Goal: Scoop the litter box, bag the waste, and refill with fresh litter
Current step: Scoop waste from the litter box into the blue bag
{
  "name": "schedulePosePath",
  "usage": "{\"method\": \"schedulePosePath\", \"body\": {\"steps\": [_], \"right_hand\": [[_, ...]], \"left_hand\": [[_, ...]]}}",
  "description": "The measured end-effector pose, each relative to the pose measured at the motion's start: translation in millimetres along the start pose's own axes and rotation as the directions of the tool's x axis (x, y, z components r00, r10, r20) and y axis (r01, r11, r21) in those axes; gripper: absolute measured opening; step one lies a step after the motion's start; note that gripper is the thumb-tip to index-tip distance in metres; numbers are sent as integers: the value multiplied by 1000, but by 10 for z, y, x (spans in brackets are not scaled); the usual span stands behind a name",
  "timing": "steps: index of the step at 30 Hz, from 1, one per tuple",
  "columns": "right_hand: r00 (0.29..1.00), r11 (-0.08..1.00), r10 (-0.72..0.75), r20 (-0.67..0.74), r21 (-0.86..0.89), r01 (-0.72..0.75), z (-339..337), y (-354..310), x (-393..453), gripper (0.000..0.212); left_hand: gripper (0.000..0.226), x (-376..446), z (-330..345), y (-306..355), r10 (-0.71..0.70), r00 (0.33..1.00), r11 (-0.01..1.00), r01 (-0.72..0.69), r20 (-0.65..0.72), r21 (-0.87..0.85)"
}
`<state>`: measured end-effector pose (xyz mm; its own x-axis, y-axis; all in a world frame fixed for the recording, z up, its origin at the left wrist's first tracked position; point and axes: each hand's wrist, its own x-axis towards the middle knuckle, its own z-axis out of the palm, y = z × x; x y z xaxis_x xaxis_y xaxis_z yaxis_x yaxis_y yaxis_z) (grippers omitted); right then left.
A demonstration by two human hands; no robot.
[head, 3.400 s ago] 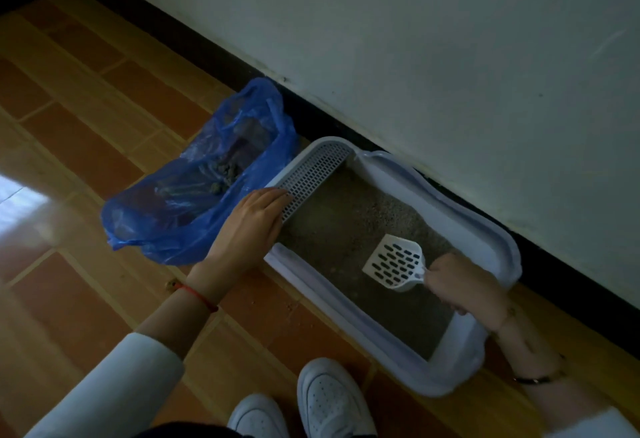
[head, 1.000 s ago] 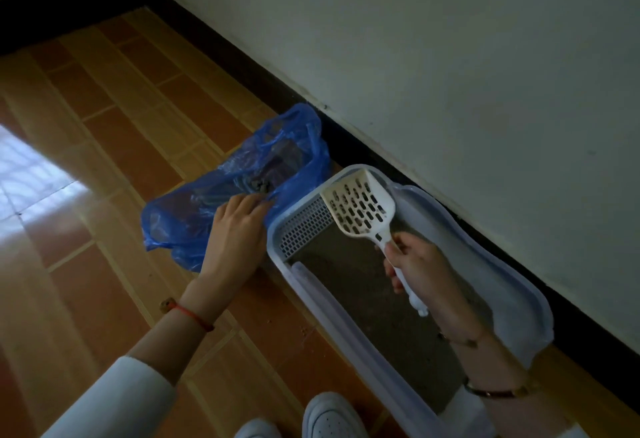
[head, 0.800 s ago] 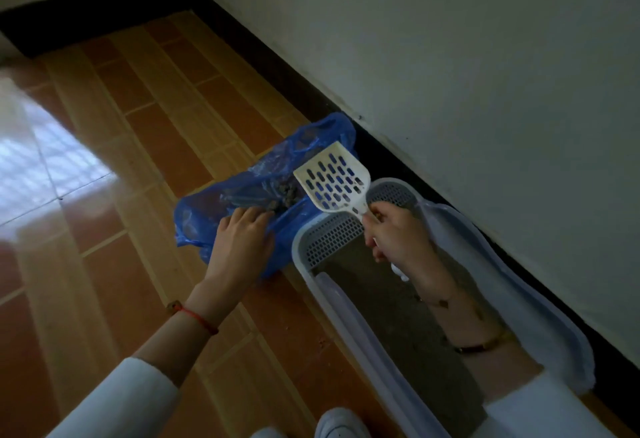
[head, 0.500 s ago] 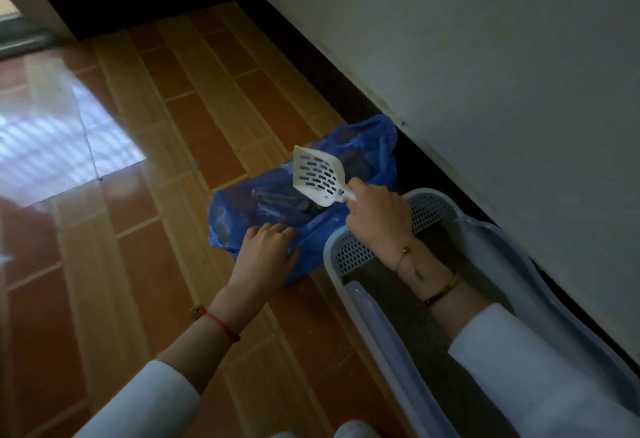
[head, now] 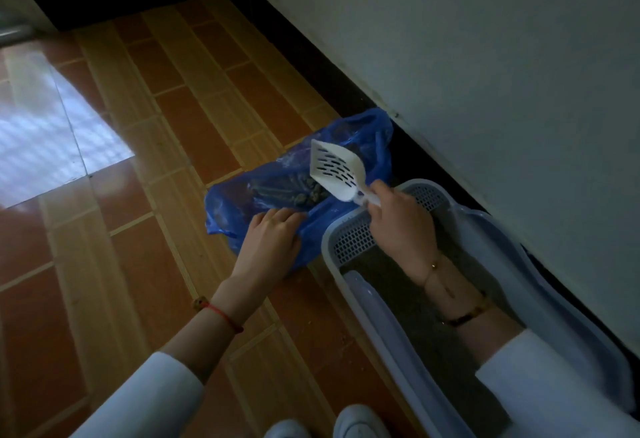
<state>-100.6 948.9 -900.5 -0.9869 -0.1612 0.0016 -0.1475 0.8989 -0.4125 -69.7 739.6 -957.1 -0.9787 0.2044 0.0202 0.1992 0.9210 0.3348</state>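
1. The right hand [head: 403, 226] has its grip curled round the handle of the white slotted scoop [head: 336, 171] and tips the blade over the blue bag [head: 298, 191], probably so that whatever it lifted slides into the bag and not onto the floor.
2. The scoop sits at about eleven o'clock from the right hand, its blade tilted and right above the dark clumps showing through the bag. I cannot tell whether anything is left on the blade.
3. The left hand [head: 270, 243] lies on the near side of the bag at about seven o'clock from the scoop. Its fingers rest on the plastic, seemingly to pin the thin bag and keep its mouth from folding shut. Whether they only press or pinch a fold, I cannot tell.
4. The bag lies on the tiled floor [head: 145, 146], touching the end of the litter box [head: 391, 326], so the carry from box to bag is short and little can spill on the way.
5. The litter box stands along the wall [head: 485, 56], grey litter inside, a grated step at its bag end. The right forearm reaches across it.
6. I judge this to be the scooping and bagging stage, with the refill not yet begun.
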Motion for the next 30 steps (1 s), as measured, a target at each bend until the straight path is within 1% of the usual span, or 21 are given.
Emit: {"method": "schedulePosePath", "body": {"steps": [1,2,3,4,6,7,8,9,11,12,13,15,18,19,21,25,28,29,30], "right_hand": [[996,989,83,28,124,-86,-49,83,-109,6],[981,951,178,78,241,-191,-69,180,-234,5],[952,884,274,135,354,-304,-83,266,-369,7],[912,794,367,181,450,-409,-76,350,-520,8],[817,601,533,220,581,-548,-50,503,-814,12],[769,536,589,246,594,-600,-39,579,-952,13],[725,496,623,293,568,-657,-36,656,-1074,11],[675,455,644,359,530,-716,-41,717,-1183,9],[555,322,687,470,488,-812,-57,825,-1360,9],[504,259,702,504,478,-839,-55,871,-1426,11],[471,219,709,525,471,-854,-52,899,-1472,13],[444,183,716,539,468,-864,-29,958,-1560,16],[426,216,727,538,410,-886,44,1026,-1643,19],[417,241,734,536,368,-898,82,1052,-1664,21],[417,326,739,529,261,-909,148,1093,-1700,22],[481,511,721,500,86,-855,199,1107,-1730,18],[493,575,756,431,-77,-814,162,1087,-1654,21],[521,599,760,388,-106,-794,138,1065,-1590,23],[572,634,748,337,-105,-766,102,1035,-1503,23]], "left_hand": [[39,28,-16,40,21,1000,1000,-21,-18,-12],[38,58,-28,87,46,998,999,-47,-35,-22],[38,90,-33,136,75,996,997,-77,-46,-31],[38,117,-31,189,107,993,993,-109,-49,-39],[37,164,2,295,169,985,984,-171,-40,-55],[36,181,24,353,196,980,978,-198,-31,-65],[35,197,48,410,220,975,972,-221,-24,-78],[33,210,76,466,245,969,965,-245,-15,-92],[33,229,137,576,303,953,947,-300,12,-115],[34,236,168,626,331,943,938,-326,31,-120],[33,238,195,660,350,936,932,-342,47,-123],[34,240,248,730,380,922,921,-370,73,-121],[45,220,289,789,401,908,913,-386,119,-133],[47,208,304,795,405,905,912,-388,133,-135],[48,184,324,798,397,903,916,-378,164,-133],[45,162,337,761,367,907,929,-347,205,-128],[48,151,288,711,349,917,937,-333,195,-111],[49,141,248,680,333,926,942,-318,180,-106],[49,134,203,638,315,935,948,-302,161,-101]]}}
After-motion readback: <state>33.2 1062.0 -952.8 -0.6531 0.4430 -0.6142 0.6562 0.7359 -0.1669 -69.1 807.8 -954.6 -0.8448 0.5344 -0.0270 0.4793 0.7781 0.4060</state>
